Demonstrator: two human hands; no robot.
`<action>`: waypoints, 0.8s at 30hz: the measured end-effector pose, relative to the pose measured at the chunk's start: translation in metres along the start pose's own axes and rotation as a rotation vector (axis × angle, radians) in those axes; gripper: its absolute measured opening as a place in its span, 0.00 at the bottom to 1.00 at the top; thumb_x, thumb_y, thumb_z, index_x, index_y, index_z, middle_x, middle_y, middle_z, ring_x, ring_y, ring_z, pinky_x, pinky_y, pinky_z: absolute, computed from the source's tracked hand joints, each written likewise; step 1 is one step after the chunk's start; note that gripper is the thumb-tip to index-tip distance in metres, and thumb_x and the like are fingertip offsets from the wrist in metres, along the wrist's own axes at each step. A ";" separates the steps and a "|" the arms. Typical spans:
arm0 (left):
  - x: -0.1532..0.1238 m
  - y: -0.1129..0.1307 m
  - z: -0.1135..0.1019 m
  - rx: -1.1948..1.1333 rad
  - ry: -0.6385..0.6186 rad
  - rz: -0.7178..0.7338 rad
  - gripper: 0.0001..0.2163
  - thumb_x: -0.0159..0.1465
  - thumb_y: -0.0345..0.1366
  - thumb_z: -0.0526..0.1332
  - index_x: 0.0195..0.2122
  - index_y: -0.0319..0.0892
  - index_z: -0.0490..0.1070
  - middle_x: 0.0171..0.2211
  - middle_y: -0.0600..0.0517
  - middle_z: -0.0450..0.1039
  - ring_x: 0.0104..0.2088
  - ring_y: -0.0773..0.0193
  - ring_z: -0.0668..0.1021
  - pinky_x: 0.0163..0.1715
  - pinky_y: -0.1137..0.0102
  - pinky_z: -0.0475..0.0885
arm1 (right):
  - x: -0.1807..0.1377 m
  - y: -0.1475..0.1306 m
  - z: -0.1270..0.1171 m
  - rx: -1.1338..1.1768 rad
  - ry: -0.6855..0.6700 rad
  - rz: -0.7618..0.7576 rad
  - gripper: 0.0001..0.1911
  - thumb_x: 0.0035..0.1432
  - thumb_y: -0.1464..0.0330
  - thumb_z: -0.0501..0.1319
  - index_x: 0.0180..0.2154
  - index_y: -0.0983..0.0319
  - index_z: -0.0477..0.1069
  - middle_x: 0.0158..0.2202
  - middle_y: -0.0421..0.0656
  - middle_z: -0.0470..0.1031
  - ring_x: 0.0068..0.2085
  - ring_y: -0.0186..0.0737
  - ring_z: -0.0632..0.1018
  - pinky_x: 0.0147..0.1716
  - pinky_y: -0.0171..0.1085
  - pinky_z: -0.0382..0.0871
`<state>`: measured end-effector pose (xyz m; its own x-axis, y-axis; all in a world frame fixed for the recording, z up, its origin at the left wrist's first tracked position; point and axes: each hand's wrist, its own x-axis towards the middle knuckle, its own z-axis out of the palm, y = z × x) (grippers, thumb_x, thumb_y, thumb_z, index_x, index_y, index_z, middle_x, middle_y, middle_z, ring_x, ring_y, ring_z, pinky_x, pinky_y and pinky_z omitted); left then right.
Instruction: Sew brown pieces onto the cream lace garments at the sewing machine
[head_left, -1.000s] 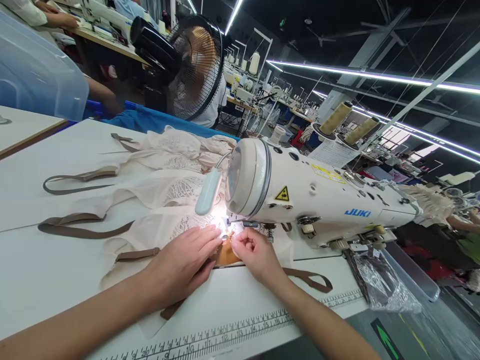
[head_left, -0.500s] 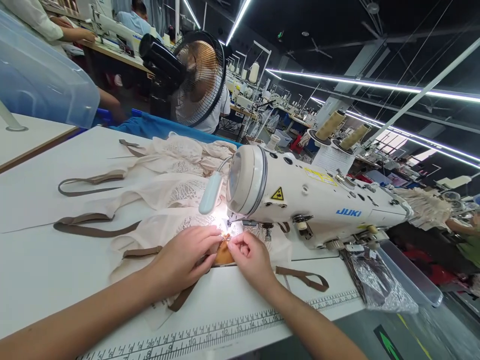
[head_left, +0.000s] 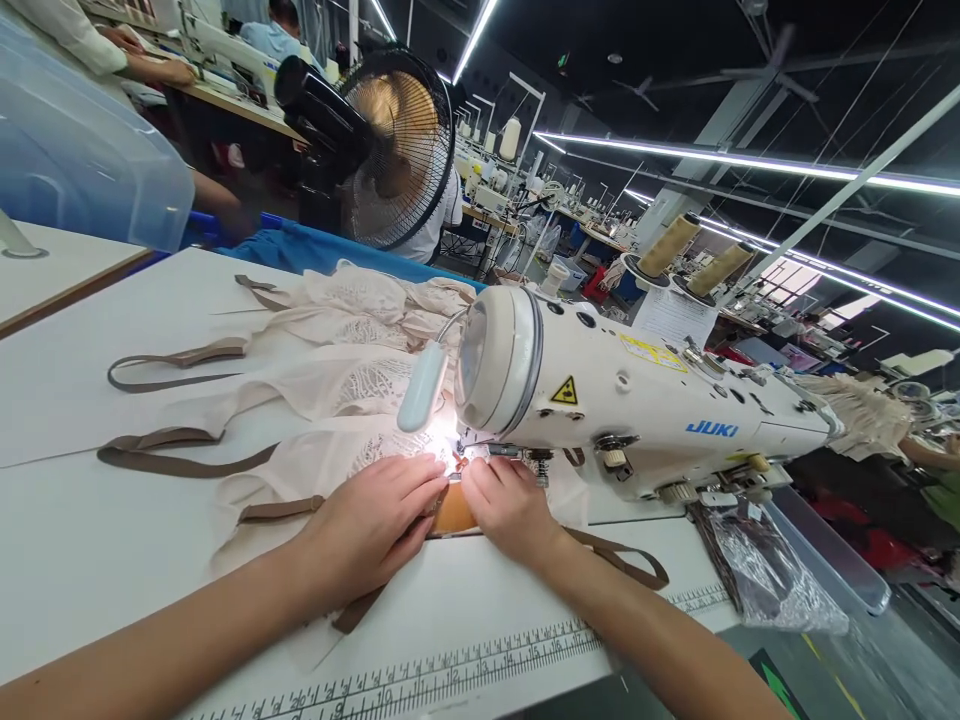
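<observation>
A white JUKI sewing machine (head_left: 637,400) stands on the white table (head_left: 90,520), its lamp lighting the needle area. My left hand (head_left: 371,525) lies flat, fingers stretched toward the needle, pressing on cream lace fabric (head_left: 337,370) and a brown strap (head_left: 172,450). My right hand (head_left: 510,505) sits just right of it below the presser foot, fingers curled down onto a small tan fabric piece (head_left: 454,515). What its fingertips pinch is hidden.
A printed ruler (head_left: 420,675) runs along the table's front edge. A black fan (head_left: 390,140) stands behind the table, a clear plastic bin (head_left: 82,150) at left. Thread cones (head_left: 671,240) rise behind the machine. A crumpled plastic bag (head_left: 765,575) lies at right. Other people work at far tables.
My right hand has moved forward and flattened against the fabric right under the presser foot; earlier its fingers were curled up in a pinch. My left hand has hardly shifted.
</observation>
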<state>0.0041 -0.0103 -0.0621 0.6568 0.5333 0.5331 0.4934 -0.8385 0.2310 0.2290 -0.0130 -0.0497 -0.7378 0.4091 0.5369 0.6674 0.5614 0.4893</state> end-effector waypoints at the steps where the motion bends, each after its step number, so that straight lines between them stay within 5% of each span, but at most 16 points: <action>1: 0.000 0.001 0.000 0.008 -0.005 -0.002 0.13 0.69 0.30 0.50 0.48 0.42 0.72 0.49 0.44 0.77 0.47 0.53 0.79 0.45 0.59 0.76 | 0.000 0.001 0.000 -0.008 0.003 -0.017 0.13 0.67 0.77 0.57 0.30 0.59 0.69 0.26 0.40 0.71 0.30 0.38 0.69 0.32 0.40 0.54; 10: 0.007 0.005 0.000 0.103 -0.066 0.005 0.16 0.64 0.27 0.51 0.53 0.41 0.67 0.45 0.45 0.77 0.40 0.55 0.79 0.38 0.62 0.75 | 0.002 0.001 0.000 0.036 0.003 0.027 0.15 0.68 0.77 0.57 0.28 0.59 0.69 0.25 0.39 0.68 0.30 0.38 0.66 0.31 0.40 0.54; 16: -0.003 0.002 0.020 0.247 0.053 0.087 0.21 0.68 0.30 0.51 0.62 0.37 0.65 0.53 0.40 0.76 0.54 0.48 0.77 0.50 0.56 0.75 | 0.000 -0.002 0.002 0.029 0.001 0.061 0.14 0.68 0.76 0.56 0.28 0.59 0.66 0.25 0.38 0.67 0.30 0.37 0.66 0.33 0.40 0.55; 24: 0.002 0.006 0.013 0.364 0.034 0.103 0.17 0.71 0.32 0.50 0.55 0.32 0.71 0.50 0.40 0.77 0.51 0.51 0.77 0.47 0.59 0.73 | 0.001 0.004 0.005 -0.003 -0.075 0.142 0.09 0.68 0.74 0.57 0.33 0.59 0.67 0.29 0.38 0.71 0.33 0.37 0.70 0.34 0.39 0.58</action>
<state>0.0157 -0.0122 -0.0700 0.6973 0.4391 0.5666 0.5999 -0.7901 -0.1261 0.2306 -0.0074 -0.0507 -0.6410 0.5371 0.5482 0.7661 0.4917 0.4139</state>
